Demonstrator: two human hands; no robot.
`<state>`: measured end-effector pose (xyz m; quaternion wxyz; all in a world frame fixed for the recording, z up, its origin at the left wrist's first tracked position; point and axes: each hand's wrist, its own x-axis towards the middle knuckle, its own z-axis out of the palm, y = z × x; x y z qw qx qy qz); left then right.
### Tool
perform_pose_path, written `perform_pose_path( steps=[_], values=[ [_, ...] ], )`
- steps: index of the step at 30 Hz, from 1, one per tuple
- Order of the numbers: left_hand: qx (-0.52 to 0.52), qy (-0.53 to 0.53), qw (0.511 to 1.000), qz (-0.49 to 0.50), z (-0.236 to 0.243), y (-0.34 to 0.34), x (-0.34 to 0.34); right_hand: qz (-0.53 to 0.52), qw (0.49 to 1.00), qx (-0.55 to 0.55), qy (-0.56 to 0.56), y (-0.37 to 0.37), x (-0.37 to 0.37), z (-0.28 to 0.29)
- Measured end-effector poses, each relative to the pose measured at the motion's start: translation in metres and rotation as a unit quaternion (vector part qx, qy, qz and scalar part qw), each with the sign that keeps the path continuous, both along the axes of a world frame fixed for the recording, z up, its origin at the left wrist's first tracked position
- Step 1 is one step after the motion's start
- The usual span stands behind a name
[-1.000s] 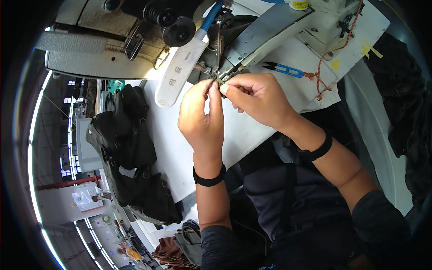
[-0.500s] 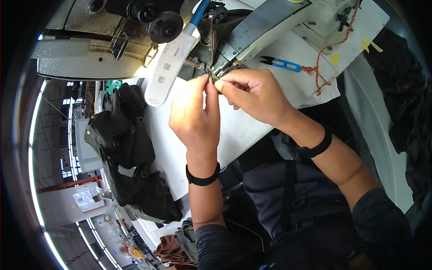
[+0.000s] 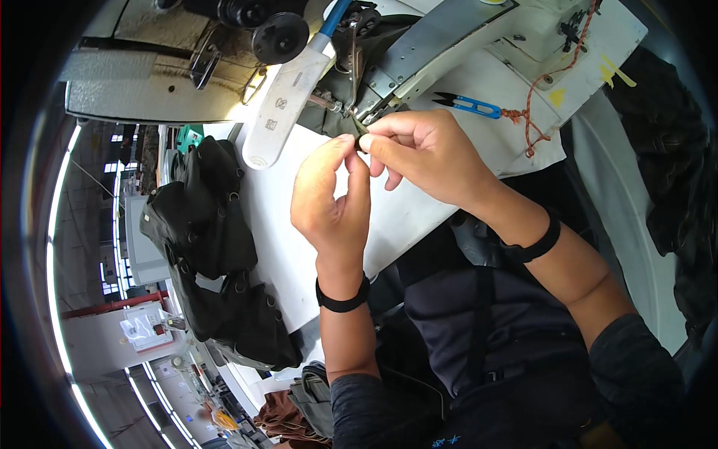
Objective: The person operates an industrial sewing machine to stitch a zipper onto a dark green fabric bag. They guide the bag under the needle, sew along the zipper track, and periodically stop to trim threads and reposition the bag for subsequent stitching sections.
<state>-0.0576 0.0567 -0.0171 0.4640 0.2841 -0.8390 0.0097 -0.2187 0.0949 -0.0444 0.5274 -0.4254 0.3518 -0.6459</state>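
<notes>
My left hand [image 3: 330,194] pinches a small olive fabric piece [image 3: 360,130] between thumb and fingers. My right hand [image 3: 430,161] pinches the same piece from the right, its fingers curled. Both are just below the needle area [image 3: 351,105] of a sewing machine [image 3: 426,52]. A white paddle-shaped part with a blue handle [image 3: 273,112] slants at the upper left of my hands. Blue thread snips [image 3: 479,109] tied to an orange cord [image 3: 532,135] lie to the right on the white worktable [image 3: 314,299].
Dark bags [image 3: 202,254] with metal rings are piled along the table's left. Dark fabric [image 3: 658,165] hangs at the far right. Brown items [image 3: 284,415] and a grey bag [image 3: 314,400] sit at lower left. The machine's head [image 3: 164,90] fills the upper left.
Both hands, still pinching the small piece, have shifted a little: the left moved right and down over the last half second, the right slightly upward since a second ago.
</notes>
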Motion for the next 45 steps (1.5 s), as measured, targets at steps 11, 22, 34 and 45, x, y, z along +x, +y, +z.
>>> perform_pose_path(
  steps=[11, 22, 34, 45],
  values=[
    [-0.019, -0.075, 0.997, -0.003, 0.019, -0.001, 0.001, -0.041, 0.998, 0.004, 0.048, 0.003, 0.002, 0.002],
    [-0.030, -0.080, 0.996, -0.012, 0.014, -0.002, -0.001, -0.045, 0.999, 0.002, -0.015, 0.007, 0.009, 0.001],
    [-0.002, 0.002, 1.000, -0.002, -0.008, 0.002, -0.001, 0.010, 0.999, 0.004, -0.038, 0.000, -0.004, 0.004],
    [0.026, 0.064, 0.997, 0.022, -0.021, 0.005, -0.011, -0.021, 0.999, 0.021, -0.038, -0.004, 0.006, 0.006]
  ],
)
